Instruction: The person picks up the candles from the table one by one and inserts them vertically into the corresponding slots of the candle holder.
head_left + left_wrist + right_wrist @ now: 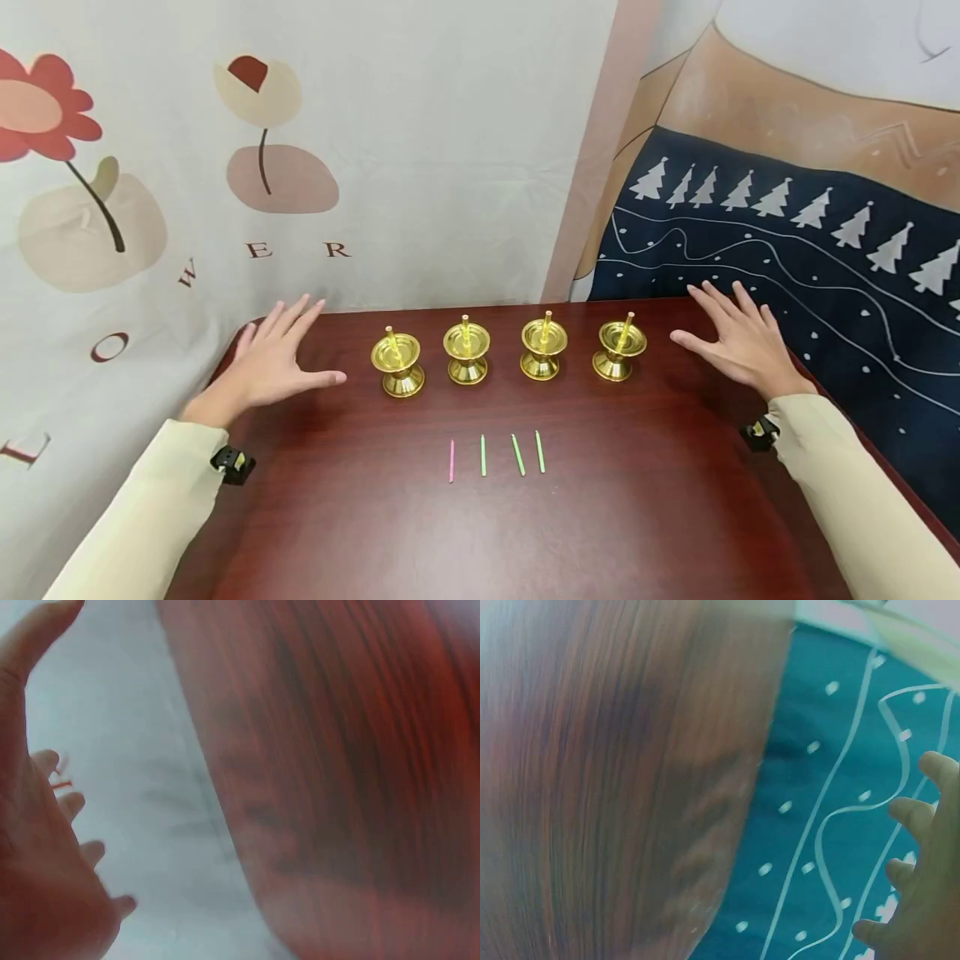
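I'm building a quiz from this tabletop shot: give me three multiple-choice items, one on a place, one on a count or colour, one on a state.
1. Where do the thin sticks lie?
A. In front of the row of gold holders, nearer the person
B. Behind the holders, by the wall
C. In the holders' cups

2. How many sticks are pink?
A. None
B. One
C. Three

3. How are the hands?
A. Both grip a holder
B. One pinches a stick
C. Both flat and open on the table

Answers: 1 A, the sticks lie on the wood nearer the person. 2 B, the pink stick is leftmost and the other three are green. 3 C, the left hand and right hand have spread fingers and hold nothing.
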A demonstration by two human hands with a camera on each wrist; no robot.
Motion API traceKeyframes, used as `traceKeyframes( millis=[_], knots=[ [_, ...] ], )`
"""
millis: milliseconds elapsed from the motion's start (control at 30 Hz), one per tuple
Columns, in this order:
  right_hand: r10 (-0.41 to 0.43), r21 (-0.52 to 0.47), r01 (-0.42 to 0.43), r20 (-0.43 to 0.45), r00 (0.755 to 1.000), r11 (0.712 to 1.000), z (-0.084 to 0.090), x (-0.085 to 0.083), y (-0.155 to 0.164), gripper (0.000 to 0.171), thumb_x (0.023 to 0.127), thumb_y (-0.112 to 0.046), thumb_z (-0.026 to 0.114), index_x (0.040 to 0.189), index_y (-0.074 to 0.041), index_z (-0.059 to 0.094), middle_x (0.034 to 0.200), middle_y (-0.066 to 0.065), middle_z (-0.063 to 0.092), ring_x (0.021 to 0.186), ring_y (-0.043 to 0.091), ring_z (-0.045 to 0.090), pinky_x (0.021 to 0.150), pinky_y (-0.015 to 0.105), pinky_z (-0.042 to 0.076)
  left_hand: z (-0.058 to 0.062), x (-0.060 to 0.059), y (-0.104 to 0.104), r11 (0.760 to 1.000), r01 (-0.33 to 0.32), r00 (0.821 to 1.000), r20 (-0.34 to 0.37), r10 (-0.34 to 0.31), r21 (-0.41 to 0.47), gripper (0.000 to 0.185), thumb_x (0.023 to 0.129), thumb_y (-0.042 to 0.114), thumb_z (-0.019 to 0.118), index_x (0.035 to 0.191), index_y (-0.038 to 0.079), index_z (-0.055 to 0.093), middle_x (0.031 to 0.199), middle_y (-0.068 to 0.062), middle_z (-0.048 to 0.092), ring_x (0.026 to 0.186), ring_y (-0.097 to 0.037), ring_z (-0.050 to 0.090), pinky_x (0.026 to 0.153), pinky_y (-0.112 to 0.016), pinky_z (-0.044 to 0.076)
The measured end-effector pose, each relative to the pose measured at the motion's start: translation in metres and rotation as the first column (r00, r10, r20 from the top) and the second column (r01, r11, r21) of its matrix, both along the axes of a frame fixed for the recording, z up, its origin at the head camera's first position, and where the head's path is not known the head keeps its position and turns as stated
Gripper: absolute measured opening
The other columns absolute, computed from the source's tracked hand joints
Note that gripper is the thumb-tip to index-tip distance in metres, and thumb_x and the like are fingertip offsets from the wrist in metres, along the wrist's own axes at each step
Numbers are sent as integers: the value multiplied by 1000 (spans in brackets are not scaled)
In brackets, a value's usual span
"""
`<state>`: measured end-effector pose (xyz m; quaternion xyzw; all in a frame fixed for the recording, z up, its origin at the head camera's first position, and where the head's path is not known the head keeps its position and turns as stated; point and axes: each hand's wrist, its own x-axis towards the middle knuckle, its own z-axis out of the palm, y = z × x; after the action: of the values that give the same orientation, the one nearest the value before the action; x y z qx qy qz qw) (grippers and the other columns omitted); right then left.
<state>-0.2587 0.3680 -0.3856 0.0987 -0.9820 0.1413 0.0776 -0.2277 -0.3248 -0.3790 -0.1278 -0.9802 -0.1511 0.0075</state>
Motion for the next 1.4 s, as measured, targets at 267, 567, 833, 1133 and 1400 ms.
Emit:
traceKeyframes(
  millis=[267, 567, 833, 1133, 1400],
  knots=[
    [110, -96, -122, -125, 986, 988, 8, 32, -30, 87, 100, -52, 73, 170, -12, 40, 178, 20, 30, 166, 46, 10, 123, 81, 11, -6, 18, 33, 826, 96, 984, 72, -163, 555, 122, 93, 20, 89, 179, 19, 2, 181, -19, 14, 165, -46, 11, 123, -76, 17],
    [258, -269, -324, -254, 932, 907, 15, 58, -84, 91, 89, -32, 85, 168, -13, 45, 174, 11, 41, 166, 38, 18, 124, 74, 23, -21, 24, 62, 716, 50, 984, 90, -156, 696, 114, 98, 12, 84, 178, 16, 2, 178, -24, 23, 162, -51, 21, 124, -74, 21],
    [373, -377, -465, -294, 880, 801, 14, 80, -132, 85, 84, -27, 90, 161, -14, 54, 164, 11, 50, 156, 36, 36, 125, 58, 28, -34, 18, 78, 647, -14, 981, 134, -137, 762, 110, 99, 8, 82, 177, 10, 5, 175, -26, 29, 160, -50, 29, 126, -69, 22],
    [509, -540, -513, -173, 843, 667, -4, 92, -179, 58, 100, -32, 82, 149, -11, 62, 142, 1, 67, 133, 23, 58, 115, 46, 43, -42, 9, 90, 583, -58, 972, 179, -152, 811, 109, 97, 5, 80, 177, 10, 6, 165, -29, 43, 153, -45, 43, 127, -58, 29],
    [622, -713, -452, -30, 783, 535, -24, 91, -227, 43, 104, -23, 77, 141, -4, 67, 129, 6, 75, 123, 39, 67, 108, 57, 51, -49, 3, 97, 608, -109, 969, 221, -112, 786, 107, 97, 13, 83, 177, 12, 12, 171, -28, 34, 155, -39, 37, 126, -56, 27]
  ],
)
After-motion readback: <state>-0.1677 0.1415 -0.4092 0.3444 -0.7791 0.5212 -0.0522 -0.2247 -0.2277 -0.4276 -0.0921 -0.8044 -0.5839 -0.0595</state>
